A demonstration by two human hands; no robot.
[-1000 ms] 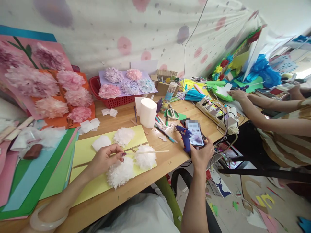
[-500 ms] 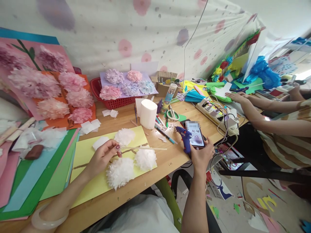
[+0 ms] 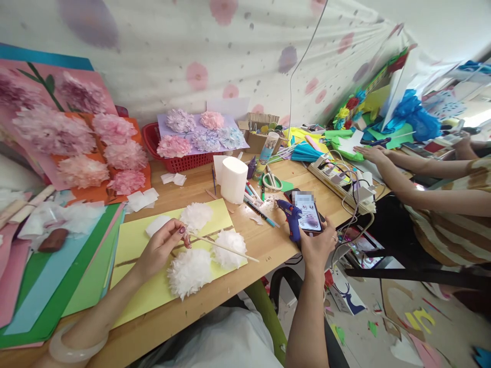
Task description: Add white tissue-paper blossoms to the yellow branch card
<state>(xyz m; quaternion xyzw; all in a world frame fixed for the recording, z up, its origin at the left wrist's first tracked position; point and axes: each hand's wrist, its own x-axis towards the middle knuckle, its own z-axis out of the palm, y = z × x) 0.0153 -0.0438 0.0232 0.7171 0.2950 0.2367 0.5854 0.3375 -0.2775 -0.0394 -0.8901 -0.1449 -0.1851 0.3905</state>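
My left hand [image 3: 163,248] pinches one end of a thin pale stick [image 3: 226,246], which slants down to the right above the yellow card [image 3: 141,286]. Several fluffy white paper flowers [image 3: 190,273] lie on the card along a brown painted branch [image 3: 126,262]. At the table's front edge, my right hand [image 3: 318,245] is closed around the lower end of a lit smartphone [image 3: 309,207]. A blue glue gun [image 3: 292,220] is right beside the phone, its handle close to my thumb and partly hidden there.
Behind the card stand a white tissue roll [image 3: 233,180] and scissors [image 3: 271,180], with pens nearby. A cabled power strip [image 3: 341,181] lies to the right, near a co-worker's arms [image 3: 414,189]. Coloured paper sheets [image 3: 49,286] are stacked at left; a red basket [image 3: 184,163] sits behind.
The stick's free end has swung downward, from nearly level to a slant over the lower right flower. My right hand, the phone and the glue gun have stayed in place.
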